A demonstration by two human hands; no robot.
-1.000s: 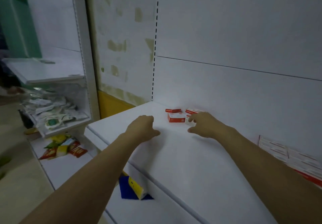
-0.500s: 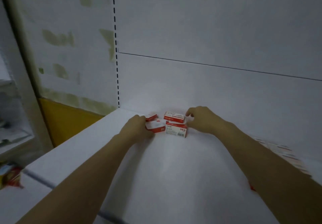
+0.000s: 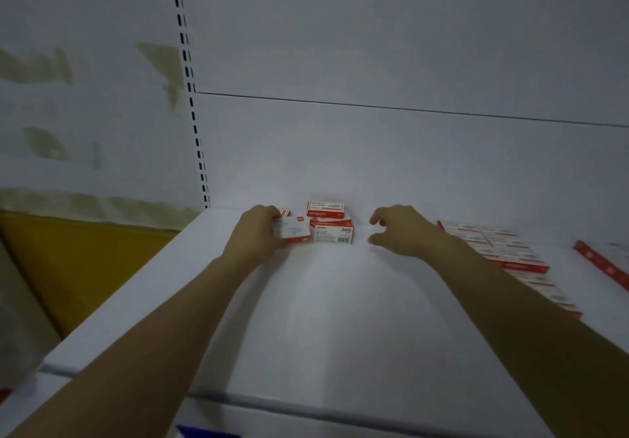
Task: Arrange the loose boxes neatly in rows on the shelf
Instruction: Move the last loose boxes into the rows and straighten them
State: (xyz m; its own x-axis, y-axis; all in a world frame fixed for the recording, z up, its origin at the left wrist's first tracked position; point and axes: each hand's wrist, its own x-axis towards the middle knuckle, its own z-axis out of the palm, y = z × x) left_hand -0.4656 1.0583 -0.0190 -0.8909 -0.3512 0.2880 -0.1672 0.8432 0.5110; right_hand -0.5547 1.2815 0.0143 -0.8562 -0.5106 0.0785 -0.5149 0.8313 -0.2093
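Observation:
Several small red-and-white boxes lie loose at the back of the white shelf (image 3: pixel 323 318). My left hand (image 3: pixel 253 233) grips one tilted box (image 3: pixel 295 231), with another small box (image 3: pixel 284 213) just behind its fingers. A box marked 24/6 (image 3: pixel 333 233) stands beside it, and one more box (image 3: pixel 325 208) sits behind that against the back panel. My right hand (image 3: pixel 400 229) hovers to the right of the 24/6 box, fingers loosely curled and holding nothing. A neat block of boxes in rows (image 3: pixel 500 247) lies further right, partly behind my right forearm.
A long red pack (image 3: pixel 602 264) lies at the far right. The slotted upright (image 3: pixel 190 97) marks the shelf's left end, with a patchy wall and yellow band (image 3: pixel 78 260) beyond. A lower shelf edge (image 3: pixel 306 413) runs near the bottom.
The view swung right and closer to the shelf. My left hand has closed round the tilted box, and my right hand has drawn away from the pile to its right.

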